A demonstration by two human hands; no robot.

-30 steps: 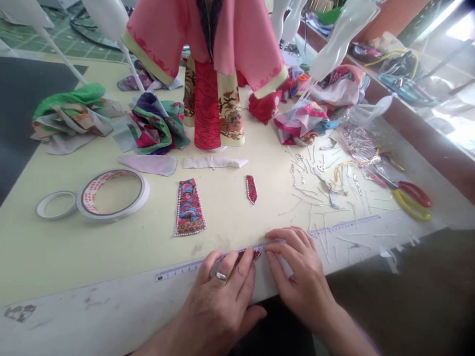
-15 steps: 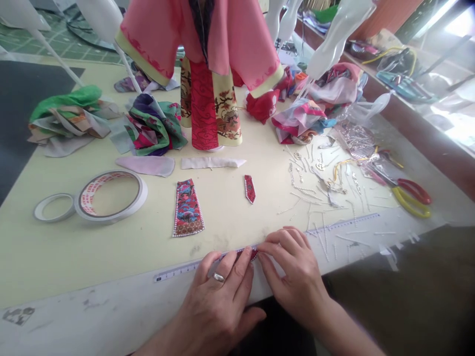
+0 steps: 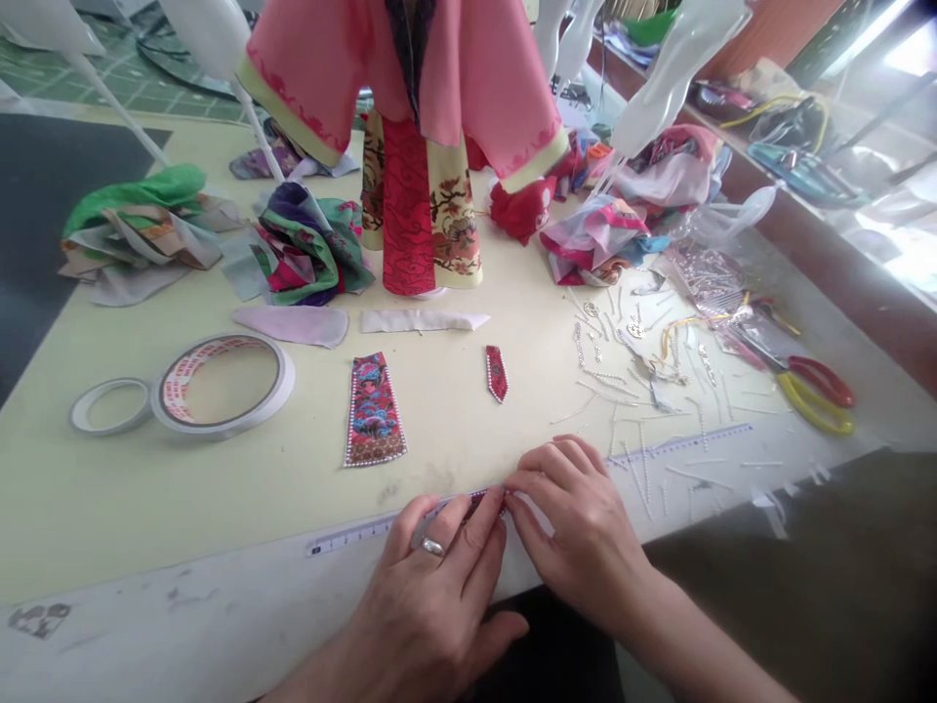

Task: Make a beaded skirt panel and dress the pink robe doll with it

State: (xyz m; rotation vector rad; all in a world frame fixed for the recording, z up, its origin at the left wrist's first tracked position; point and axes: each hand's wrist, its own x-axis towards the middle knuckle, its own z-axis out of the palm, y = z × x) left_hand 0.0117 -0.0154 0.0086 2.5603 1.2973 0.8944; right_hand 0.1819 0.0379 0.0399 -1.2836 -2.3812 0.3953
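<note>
A small dark red fabric piece (image 3: 477,504) with a beaded edge lies at the table's front edge, mostly covered by my fingers. My left hand (image 3: 445,576), with a ring on one finger, rests its outstretched fingers on the piece and holds it down; its thumb stands apart. At the piece's right end, the thumb and fingertips of my right hand (image 3: 575,522) are pinched together. Partly under both hands runs a clear ruler (image 3: 351,535). Beyond them lie a patterned fabric panel (image 3: 375,415) and a small red pointed strip (image 3: 496,375), both bordered with white beads.
Two tape rolls (image 3: 285,391) lie at left. Loose bead strands (image 3: 636,454) and scissors (image 3: 816,391) are scattered at right. A pink robe (image 3: 483,88) stands at the back among fabric bundles (image 3: 314,244) and white mannequin legs (image 3: 648,88).
The view has shifted slightly, moving the scene a little to the right. Both hands stay at the fabric piece, with the right fingertips still pinched at its end.
</note>
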